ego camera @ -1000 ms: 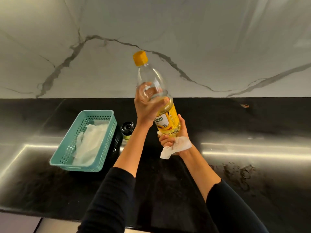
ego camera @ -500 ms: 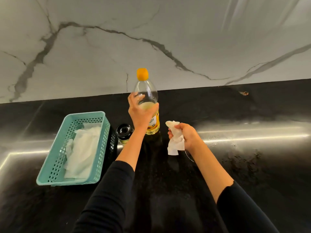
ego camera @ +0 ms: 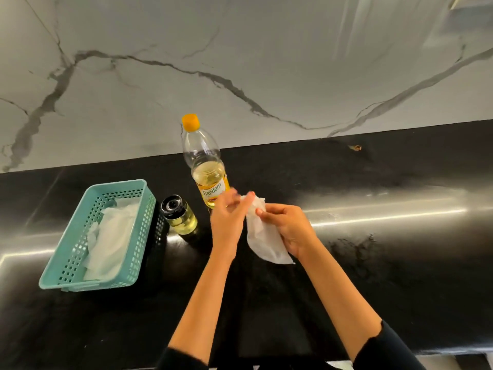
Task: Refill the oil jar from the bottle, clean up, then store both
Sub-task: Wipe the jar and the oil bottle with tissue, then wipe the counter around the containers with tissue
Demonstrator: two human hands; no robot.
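The clear oil bottle (ego camera: pixel 205 161) with an orange cap and yellow label stands upright on the black counter, about half full, with no hand on it. Left of it stands the small oil jar (ego camera: pixel 179 216) with a black lid. My right hand (ego camera: pixel 286 228) holds a white paper wipe (ego camera: pixel 264 240) just in front of the bottle. My left hand (ego camera: pixel 229 217) pinches the wipe's upper edge with blurred fingertips.
A teal plastic basket (ego camera: pixel 66 273) with white wipes inside sits at the left of the counter (ego camera: pixel 373 289). A marble wall rises behind. Wet smears mark the counter to the right of my hands.
My left hand set the bottle down on the counter, let go of it and moved to the wipe. The right hand has spread the crumpled wipe out.
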